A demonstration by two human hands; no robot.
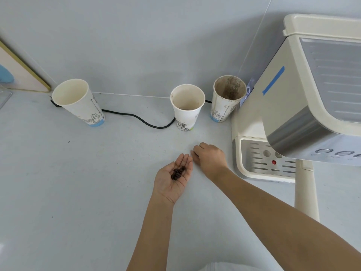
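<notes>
My left hand lies palm up just above the grey counter, fingers straight, with several dark coffee beans resting in the palm. My right hand is palm down right beside the left fingertips, its fingers curled towards the counter. Whether it pinches a bean is hidden under the fingers.
Three paper cups stand along the back wall: a clean one at the left, one in the middle, and a stained one at the right. A black cable runs behind them. A cream coffee machine with a drip tray fills the right side.
</notes>
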